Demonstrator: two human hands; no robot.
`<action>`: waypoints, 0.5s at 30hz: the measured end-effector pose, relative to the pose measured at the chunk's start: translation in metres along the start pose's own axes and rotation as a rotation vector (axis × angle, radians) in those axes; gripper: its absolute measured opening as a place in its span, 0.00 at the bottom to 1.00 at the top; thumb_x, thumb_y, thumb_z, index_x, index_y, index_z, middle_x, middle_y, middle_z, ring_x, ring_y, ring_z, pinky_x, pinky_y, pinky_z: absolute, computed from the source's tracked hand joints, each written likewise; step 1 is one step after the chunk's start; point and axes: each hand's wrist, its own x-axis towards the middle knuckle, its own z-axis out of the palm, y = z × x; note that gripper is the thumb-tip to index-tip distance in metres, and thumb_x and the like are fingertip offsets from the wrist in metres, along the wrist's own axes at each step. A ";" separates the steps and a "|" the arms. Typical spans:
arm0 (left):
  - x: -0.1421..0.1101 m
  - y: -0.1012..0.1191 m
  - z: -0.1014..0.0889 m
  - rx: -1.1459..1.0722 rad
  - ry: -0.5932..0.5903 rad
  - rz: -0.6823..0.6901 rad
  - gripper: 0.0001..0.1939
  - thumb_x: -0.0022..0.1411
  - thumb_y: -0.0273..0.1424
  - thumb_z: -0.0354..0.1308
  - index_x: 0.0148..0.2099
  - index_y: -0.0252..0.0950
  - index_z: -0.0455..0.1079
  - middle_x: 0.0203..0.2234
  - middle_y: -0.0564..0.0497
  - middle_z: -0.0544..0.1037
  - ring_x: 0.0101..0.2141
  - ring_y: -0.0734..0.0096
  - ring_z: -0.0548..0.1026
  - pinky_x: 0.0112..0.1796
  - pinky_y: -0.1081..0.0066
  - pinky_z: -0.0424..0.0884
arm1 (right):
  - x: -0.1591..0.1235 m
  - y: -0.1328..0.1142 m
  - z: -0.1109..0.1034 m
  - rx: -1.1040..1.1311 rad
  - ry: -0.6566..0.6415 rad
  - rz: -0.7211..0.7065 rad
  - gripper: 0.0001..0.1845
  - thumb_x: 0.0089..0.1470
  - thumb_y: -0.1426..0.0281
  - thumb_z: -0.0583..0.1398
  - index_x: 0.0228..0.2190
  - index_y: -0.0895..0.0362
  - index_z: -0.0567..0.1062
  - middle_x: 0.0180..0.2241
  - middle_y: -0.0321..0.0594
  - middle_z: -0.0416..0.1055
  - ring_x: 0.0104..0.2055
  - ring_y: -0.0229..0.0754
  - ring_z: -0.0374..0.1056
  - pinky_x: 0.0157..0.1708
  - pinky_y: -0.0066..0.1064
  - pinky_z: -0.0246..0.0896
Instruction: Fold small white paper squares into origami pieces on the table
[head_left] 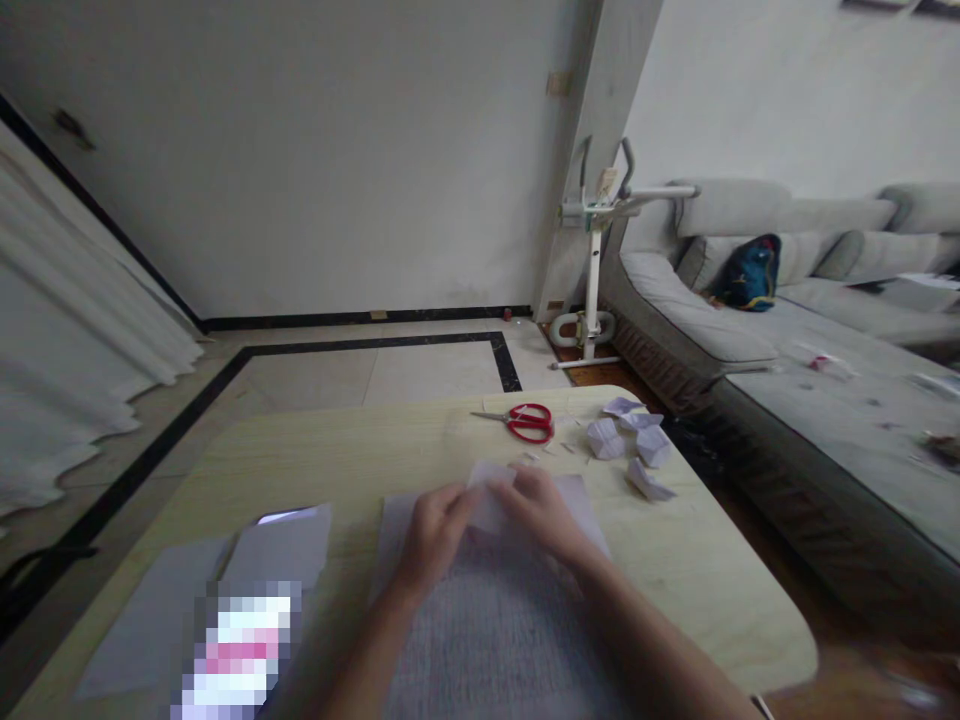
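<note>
A small piece of white paper (489, 508) is held between my two hands, above a large grey sheet (480, 640) on the wooden table. My left hand (436, 528) pinches its left edge. On the other side, my right hand (538, 508) grips the paper, with thumb and fingers closed and partly blurred. Just beyond the hands lie red-handled scissors (525, 422), blades pointing left. Several folded white paper pieces (606, 438) are gathered at the far right of the table, with small paper scraps (551, 449) near the scissors.
White paper sheets (161, 590) lie at the table's left, beside a pixelated bright screen (240, 650). The table's rounded edge (802, 630) is at right. Beyond stand a white exercise stand (594, 270) and a grey sofa (675, 310) with a blue bag (752, 272).
</note>
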 end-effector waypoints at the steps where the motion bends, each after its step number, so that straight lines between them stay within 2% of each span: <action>1: 0.000 0.000 0.000 -0.004 0.001 -0.003 0.18 0.58 0.43 0.59 0.27 0.32 0.72 0.19 0.53 0.71 0.21 0.71 0.70 0.21 0.76 0.68 | 0.000 0.000 0.000 -0.006 0.002 0.006 0.25 0.56 0.49 0.56 0.23 0.57 0.66 0.21 0.34 0.62 0.22 0.35 0.58 0.20 0.26 0.51; 11: 0.000 0.001 0.002 -0.032 -0.002 -0.013 0.17 0.58 0.42 0.59 0.30 0.31 0.75 0.22 0.51 0.74 0.23 0.69 0.72 0.22 0.75 0.69 | 0.000 0.000 0.000 -0.030 0.003 0.048 0.23 0.55 0.51 0.56 0.22 0.57 0.66 0.20 0.34 0.60 0.22 0.36 0.57 0.19 0.26 0.49; 15: 0.001 0.000 0.000 0.022 0.003 0.012 0.17 0.60 0.42 0.58 0.29 0.32 0.74 0.20 0.53 0.73 0.22 0.70 0.71 0.23 0.75 0.67 | 0.000 0.002 -0.001 -0.120 0.025 -0.006 0.21 0.57 0.55 0.55 0.21 0.57 0.65 0.20 0.34 0.61 0.23 0.36 0.57 0.21 0.26 0.48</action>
